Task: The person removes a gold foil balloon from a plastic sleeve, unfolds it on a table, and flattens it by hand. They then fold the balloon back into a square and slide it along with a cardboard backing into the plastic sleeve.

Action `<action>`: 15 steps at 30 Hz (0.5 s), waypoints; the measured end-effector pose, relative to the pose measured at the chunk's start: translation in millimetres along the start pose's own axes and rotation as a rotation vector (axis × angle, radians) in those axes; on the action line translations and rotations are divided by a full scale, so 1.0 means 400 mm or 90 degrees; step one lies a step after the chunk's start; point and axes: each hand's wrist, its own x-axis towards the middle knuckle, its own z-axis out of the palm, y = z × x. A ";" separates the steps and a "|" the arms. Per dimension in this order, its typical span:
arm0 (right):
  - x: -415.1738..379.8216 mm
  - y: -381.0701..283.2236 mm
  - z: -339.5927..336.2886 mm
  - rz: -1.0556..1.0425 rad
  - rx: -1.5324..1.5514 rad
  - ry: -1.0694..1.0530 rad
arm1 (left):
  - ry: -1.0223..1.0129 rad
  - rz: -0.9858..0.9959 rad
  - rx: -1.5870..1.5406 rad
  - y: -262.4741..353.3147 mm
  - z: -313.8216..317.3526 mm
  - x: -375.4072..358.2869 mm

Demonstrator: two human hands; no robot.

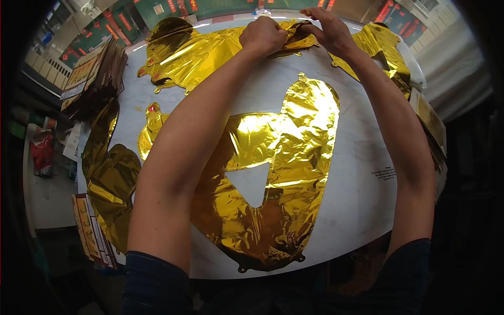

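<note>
- Left hand (264, 37): fingers curled into a fist, gripping the far gold foil (205, 55);
- Right hand (333, 35): partly open, fingers extended beside the foil's dark, bunched end; contact unclear;
- Far gold foil: lies along the far side of the tabletop (359, 136);
- Near gold foil (302, 139): flat, crinkled, between the forearms; stacked packets (94, 79) at left.
</note>
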 end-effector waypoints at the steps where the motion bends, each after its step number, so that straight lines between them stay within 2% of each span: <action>1: -0.012 0.007 -0.021 0.020 -0.005 -0.047 | 0.003 -0.008 -0.019 -0.009 0.001 0.005; 2: -0.028 0.007 -0.032 0.020 -0.007 -0.048 | 0.002 -0.007 -0.020 -0.016 0.003 0.010; 5: -0.058 -0.002 -0.051 -0.089 -0.092 -0.038 | -0.003 -0.019 -0.049 -0.023 0.003 0.014; 12: -0.041 -0.010 -0.017 -0.094 -0.109 0.000 | -0.007 -0.009 -0.023 -0.007 -0.003 -0.009; 15: -0.023 -0.004 -0.020 -0.109 -0.115 -0.065 | -0.001 -0.002 -0.019 -0.010 0.001 -0.007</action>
